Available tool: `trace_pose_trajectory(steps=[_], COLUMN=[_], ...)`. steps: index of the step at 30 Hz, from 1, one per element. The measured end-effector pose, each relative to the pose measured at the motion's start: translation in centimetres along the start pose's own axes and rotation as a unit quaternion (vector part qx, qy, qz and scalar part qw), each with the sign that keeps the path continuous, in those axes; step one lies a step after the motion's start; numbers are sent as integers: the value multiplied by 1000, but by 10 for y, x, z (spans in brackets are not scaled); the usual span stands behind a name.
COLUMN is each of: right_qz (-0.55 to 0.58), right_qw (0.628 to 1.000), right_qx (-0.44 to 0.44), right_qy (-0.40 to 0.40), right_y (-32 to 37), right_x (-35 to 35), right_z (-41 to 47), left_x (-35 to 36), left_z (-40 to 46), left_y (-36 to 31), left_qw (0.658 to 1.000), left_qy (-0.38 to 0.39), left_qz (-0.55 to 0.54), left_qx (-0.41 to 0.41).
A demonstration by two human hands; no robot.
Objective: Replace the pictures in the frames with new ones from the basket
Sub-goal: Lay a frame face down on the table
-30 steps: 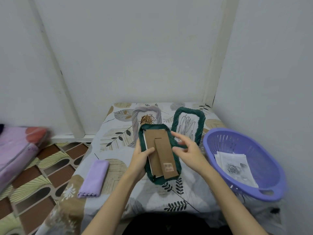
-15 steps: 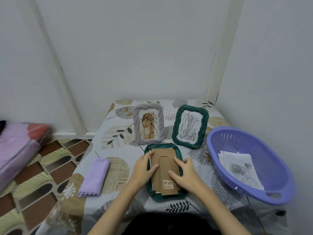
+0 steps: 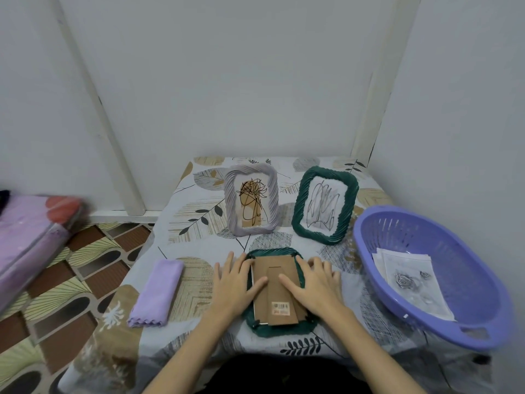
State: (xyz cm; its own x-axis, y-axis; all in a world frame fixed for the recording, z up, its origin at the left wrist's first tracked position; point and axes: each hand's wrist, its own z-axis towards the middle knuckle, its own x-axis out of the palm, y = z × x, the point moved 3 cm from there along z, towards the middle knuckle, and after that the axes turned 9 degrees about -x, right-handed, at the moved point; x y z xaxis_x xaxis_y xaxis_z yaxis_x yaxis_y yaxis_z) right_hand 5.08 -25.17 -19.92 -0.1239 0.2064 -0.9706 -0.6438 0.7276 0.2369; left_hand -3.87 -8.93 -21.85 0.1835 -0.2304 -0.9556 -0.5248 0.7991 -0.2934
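Note:
A dark green frame lies face down on the table near me, its brown cardboard back with a barcode sticker facing up. My left hand rests flat on its left side, thumb on the cardboard. My right hand presses its right side, fingers spread. Behind stand a lilac frame with a brown line drawing and a second green frame with a scribble picture. The purple basket at right holds sheets with a rose drawing.
A folded lilac cloth lies left of the face-down frame. The table has a leaf-patterned cover and sits in a corner between white walls. A pink bundle lies on the patterned floor at far left.
The green frame, held tilted above the table a second ago, now lies flat face down. Both hands came down with it and spread over its back.

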Motion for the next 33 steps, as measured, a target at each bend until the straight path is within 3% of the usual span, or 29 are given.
trace_pose_trajectory(steps=[10, 14, 20, 24, 28, 33], right_qz=[-63, -68, -46, 5, 82, 93], right_qw=[997, 994, 994, 996, 992, 988], right_qx=[-21, -19, -5, -21, -76, -113], right_qy=[43, 79, 104, 84, 50, 47], right_y=[7, 9, 7, 2, -9, -15], right_x=[3, 1, -1, -7, -13, -5], right_z=[18, 25, 28, 14, -26, -58], left_x=[0, -2, -3, -4, -7, -6], left_z=[8, 16, 25, 12, -24, -46], left_y=[2, 2, 3, 10, 19, 23], left_qw=[996, 995, 992, 997, 987, 976], left_qy=[17, -12, 43, 69, 66, 61], left_qz=[91, 88, 106, 14, -122, -143], left_qx=[20, 50, 44, 25, 79, 154])
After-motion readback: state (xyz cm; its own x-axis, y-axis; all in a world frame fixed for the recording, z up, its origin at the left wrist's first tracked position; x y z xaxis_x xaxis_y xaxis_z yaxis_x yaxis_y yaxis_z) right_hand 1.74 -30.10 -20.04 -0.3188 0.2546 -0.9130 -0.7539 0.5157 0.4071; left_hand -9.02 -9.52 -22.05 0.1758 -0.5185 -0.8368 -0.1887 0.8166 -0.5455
